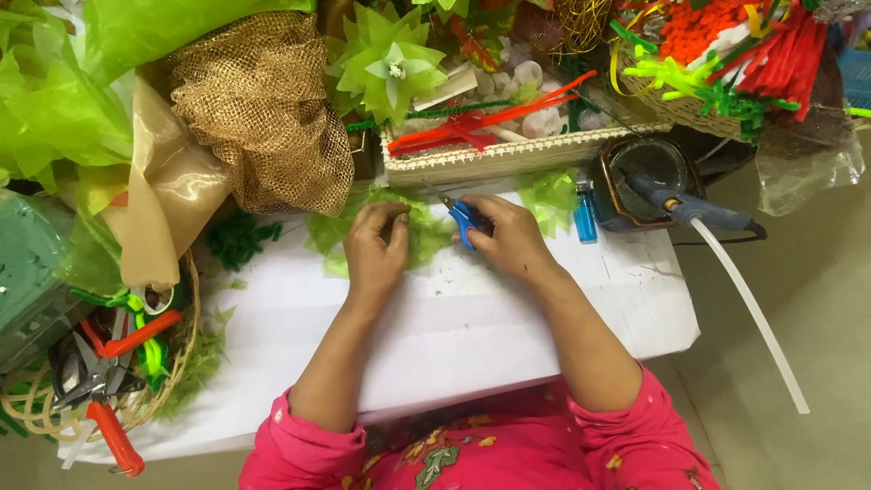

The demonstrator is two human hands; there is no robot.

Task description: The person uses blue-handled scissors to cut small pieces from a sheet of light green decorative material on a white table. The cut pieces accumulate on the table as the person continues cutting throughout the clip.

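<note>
- Left hand [376, 243] pressed flat, fingers together, on green tissue paper [426, 238].
- Right hand [508, 238] closed around small blue scissors [463, 220], just right of paper.
- Blue lighter [585, 216] right of scissors, on white table [454, 327].

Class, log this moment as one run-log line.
left hand: pressing green crinkled tissue piece | right hand: gripping small blue-handled snips | surface: white paper-covered table

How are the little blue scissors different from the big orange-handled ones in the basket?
The blue scissors are small and held in the right hand by the green fabric; the orange-handled scissors are much bigger and lie untouched in the round basket on the left. Their handles differ in colour, blue against orange. Both are cutting tools.
</note>
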